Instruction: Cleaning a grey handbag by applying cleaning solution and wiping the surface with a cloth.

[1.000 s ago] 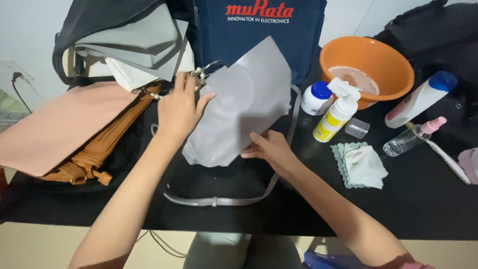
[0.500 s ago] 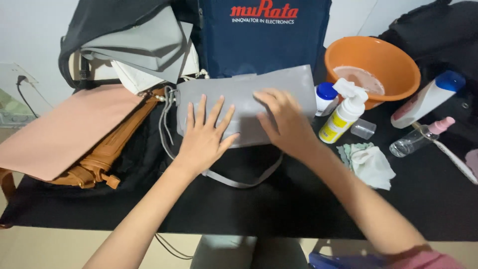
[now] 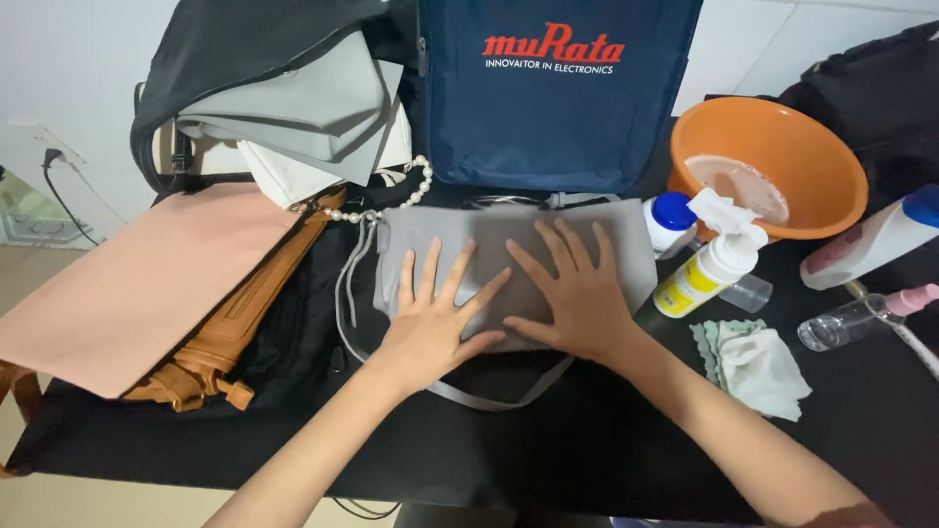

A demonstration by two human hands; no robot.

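Both hands, the left hand [image 3: 430, 318] and the right hand [image 3: 575, 293], lay flat with fingers spread, gripping nothing, on a smooth grey rectangular bag [image 3: 509, 256]. Its thin strap [image 3: 489, 396] looped over the black counter [image 3: 587, 450].

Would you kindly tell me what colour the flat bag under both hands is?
The flat bag is plain grey, clearest in the head view.
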